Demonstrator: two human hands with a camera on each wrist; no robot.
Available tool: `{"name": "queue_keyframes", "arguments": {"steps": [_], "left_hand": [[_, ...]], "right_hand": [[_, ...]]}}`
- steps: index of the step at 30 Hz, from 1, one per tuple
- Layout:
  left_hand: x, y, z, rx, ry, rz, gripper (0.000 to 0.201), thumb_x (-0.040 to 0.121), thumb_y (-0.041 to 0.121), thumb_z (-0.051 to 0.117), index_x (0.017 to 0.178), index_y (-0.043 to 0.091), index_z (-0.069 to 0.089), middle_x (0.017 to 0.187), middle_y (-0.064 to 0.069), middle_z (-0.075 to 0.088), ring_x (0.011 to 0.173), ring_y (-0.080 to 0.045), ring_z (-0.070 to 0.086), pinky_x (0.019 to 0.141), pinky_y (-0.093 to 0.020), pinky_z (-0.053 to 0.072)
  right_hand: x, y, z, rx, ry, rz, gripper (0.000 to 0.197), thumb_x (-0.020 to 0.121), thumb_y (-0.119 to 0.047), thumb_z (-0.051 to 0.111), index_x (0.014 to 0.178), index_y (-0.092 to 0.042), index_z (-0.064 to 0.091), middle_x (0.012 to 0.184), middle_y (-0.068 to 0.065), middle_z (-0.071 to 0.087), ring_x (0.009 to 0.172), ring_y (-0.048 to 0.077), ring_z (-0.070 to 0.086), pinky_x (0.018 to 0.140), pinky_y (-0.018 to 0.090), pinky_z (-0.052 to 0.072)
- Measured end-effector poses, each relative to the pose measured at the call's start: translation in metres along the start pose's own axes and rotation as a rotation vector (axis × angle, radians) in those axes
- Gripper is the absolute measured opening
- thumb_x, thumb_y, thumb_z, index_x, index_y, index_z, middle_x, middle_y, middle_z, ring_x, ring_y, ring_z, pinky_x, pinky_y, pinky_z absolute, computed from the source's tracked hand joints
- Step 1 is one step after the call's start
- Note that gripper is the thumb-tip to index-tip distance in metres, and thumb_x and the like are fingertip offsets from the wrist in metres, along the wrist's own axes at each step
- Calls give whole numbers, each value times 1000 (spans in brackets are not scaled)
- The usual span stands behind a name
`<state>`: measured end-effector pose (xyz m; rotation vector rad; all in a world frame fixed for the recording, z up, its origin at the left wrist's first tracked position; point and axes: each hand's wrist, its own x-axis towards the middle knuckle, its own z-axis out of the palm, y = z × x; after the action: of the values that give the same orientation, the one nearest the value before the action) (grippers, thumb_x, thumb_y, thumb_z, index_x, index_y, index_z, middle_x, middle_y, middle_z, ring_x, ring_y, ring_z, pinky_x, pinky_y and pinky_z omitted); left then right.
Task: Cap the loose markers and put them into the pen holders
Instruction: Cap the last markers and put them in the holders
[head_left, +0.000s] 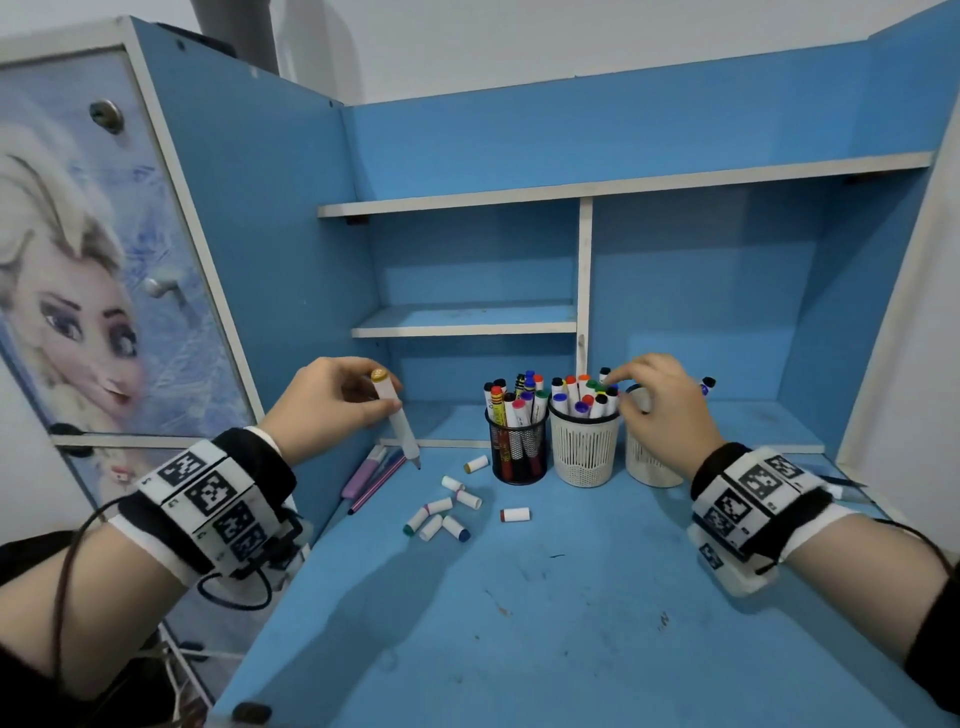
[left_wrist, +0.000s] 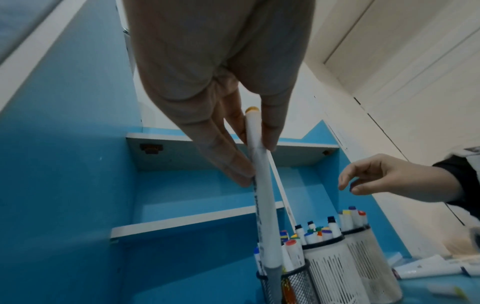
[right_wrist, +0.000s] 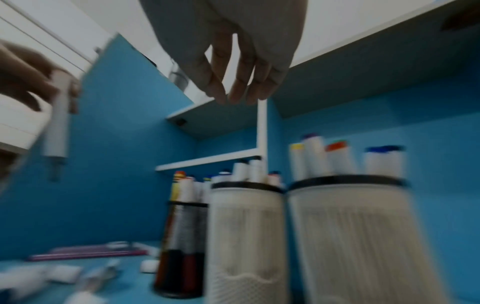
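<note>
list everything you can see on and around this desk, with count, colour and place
marker: one, white with yellow end, nib uncapped and pointing down, held above the desk's left rear
loose caps: about eight, white with coloured ends, on the desk in front of the holders
pens: purple and pink ones, exact count unclear, lying by the left wall
mesh holder: one, black, leftmost, full of markers
white holders: two, right of the black one; the middle is full, the right one partly hidden
desk: one, blue, with shelves behind
cabinet door: one, cartoon picture, far left
left hand: pinches the marker
right hand: fingers relaxed over the white holders, holding nothing
</note>
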<state>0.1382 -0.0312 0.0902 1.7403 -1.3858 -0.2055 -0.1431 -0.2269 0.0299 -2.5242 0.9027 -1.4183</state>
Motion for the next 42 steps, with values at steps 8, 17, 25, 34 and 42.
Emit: {"name": "queue_keyframes", "arguments": {"steps": [8,17,25,34,42], "left_hand": [[-14,4,-11,-162,137,-15,7,78,5,73,82,9,69,71,8,71,73,-18,67,80,-35,57],[-24,-1,-27,-283,199,15,6,79,1,71,83,6,69,74,-2,69,65,-7,64,59,-11,48],[-23,-15,-29,-401,237,-46,11,78,-2,70,82,9,70,75,1,71,79,-16,67,79,-23,57],[-23,-22,-32,-418,240,-78,11,78,-2,70,85,7,70,90,-13,72,85,-19,68,86,-30,56],[-24,-22,-32,-451,263,-79,12,78,-4,69,86,5,70,88,-12,71,82,-17,66,82,-24,55]], "right_hand": [[-15,-42,65,-76,-771,-155,26,90,-8,52,109,-17,66,108,-1,57,105,12,48,93,27,42],[5,-49,134,-266,-1033,-123,35,91,-14,54,126,-17,56,127,10,50,119,26,48,97,36,42],[25,-70,184,-377,-1094,-3,50,90,-18,55,136,-2,41,132,21,44,120,34,48,96,36,43],[38,-80,195,-564,-1226,17,16,95,-1,48,104,5,59,102,21,57,101,28,54,84,32,42],[35,-73,177,-487,-1222,-115,22,83,-1,64,103,-3,70,116,15,65,101,29,61,77,30,50]]}}
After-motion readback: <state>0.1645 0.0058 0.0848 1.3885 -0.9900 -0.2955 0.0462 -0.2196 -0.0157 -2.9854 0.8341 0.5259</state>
